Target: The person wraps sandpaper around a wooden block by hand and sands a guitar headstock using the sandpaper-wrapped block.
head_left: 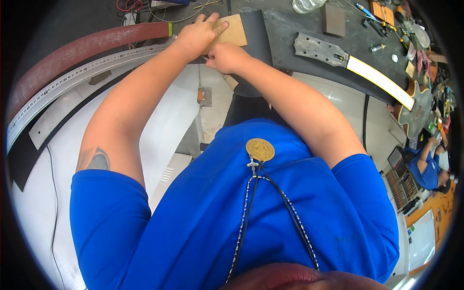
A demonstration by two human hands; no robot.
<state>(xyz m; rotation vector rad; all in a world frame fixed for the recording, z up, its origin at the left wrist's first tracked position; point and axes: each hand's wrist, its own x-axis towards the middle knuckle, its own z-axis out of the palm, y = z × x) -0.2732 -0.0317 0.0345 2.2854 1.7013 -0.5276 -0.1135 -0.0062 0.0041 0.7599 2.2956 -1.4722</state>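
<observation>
My left hand (198, 36) lies with spread fingers on a tan rectangular sheet (236, 29), which rests on a dark mat (256, 58) at the bench's near edge. My right hand (222, 57) is curled at the sheet's near edge, just below the left; what its fingers hold, if anything, is hidden. Left of my hands are a long metal ruler (77, 72) and a long reddish beam (87, 46), both curved by the lens.
A guitar neck with bare headstock (319, 48) crosses the bench (270, 9) toward a guitar body (411, 116). A clear jar (304, 5), grey block (333, 19) and scattered tools (377, 21) lie behind. Another person (425, 166) in blue works at the far right.
</observation>
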